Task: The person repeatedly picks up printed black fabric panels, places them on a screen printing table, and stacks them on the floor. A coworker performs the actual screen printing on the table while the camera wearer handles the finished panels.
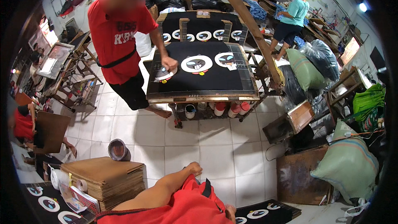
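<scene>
The table [248, 93] stands across the tiled floor [215, 149] from you, well apart. A black cloth [199, 81] lies flat over its top, probably so that the round prints face up. A co-worker [116, 37] in a red shirt leans over its left end and presses one hand [169, 63] on a print. Cups [215, 108] sit on the shelf below, likely kept there within reach.

Full sacks [348, 166] are heaped to your right. A stack of card [103, 178] lies squared up at your left, next to a printed cloth [45, 203].

Your left arm runs from the lower edge up across your red shirt [186, 207]. The left hand [194, 168] hangs over bare floor, fingers curled into a loose fist with nothing in it. Your right hand [230, 212] barely shows at the hem of the shirt, and I cannot tell its grip. The printed strip [261, 213] lies flat just beside it on the floor, but whether they touch is unclear.
</scene>
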### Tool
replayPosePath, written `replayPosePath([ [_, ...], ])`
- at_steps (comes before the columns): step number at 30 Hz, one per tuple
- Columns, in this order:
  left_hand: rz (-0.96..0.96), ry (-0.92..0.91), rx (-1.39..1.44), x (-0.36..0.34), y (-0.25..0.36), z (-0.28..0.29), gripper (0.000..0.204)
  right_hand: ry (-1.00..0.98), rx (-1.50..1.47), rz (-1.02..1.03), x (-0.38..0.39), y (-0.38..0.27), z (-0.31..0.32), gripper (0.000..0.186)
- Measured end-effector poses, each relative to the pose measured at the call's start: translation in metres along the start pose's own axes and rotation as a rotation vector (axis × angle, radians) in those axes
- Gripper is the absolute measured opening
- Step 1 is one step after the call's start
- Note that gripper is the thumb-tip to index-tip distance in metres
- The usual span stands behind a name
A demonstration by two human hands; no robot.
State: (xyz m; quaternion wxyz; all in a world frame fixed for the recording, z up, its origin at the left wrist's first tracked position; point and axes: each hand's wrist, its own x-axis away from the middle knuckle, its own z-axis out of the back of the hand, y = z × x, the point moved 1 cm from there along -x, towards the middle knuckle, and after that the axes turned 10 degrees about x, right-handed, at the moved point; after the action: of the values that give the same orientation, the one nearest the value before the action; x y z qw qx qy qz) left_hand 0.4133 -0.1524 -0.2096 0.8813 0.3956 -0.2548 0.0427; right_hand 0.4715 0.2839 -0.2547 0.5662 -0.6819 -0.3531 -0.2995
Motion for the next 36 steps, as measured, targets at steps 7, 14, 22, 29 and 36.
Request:
replayPosePath([
  [7, 0.344, 0.087, 0.314, 0.05, 0.018, -0.015, 0.042, 0.331, 0.418, -0.203, 0.016, -0.051, 0.03, 0.013],
  [14, 0.437, 0.181, 0.503, 0.063, -0.007, -0.042, 0.041, 0.285, 0.495, -0.153, 0.015, -0.096, 0.0, 0.019],
  [22, 0.519, 0.208, 0.665, 0.059, -0.009, -0.046, 0.037, 0.161, 0.507, -0.098, 0.0, -0.077, -0.024, 0.009],
  [29, 0.526, 0.179, 0.468, 0.05, -0.029, -0.049, 0.041, 0.196, 0.466, -0.131, 0.009, -0.064, -0.017, 0.005],
  [36, 0.562, 0.205, 0.537, 0.043, -0.039, -0.052, 0.04, 0.272, 0.46, -0.205, 0.019, -0.068, -0.021, 0.012],
])
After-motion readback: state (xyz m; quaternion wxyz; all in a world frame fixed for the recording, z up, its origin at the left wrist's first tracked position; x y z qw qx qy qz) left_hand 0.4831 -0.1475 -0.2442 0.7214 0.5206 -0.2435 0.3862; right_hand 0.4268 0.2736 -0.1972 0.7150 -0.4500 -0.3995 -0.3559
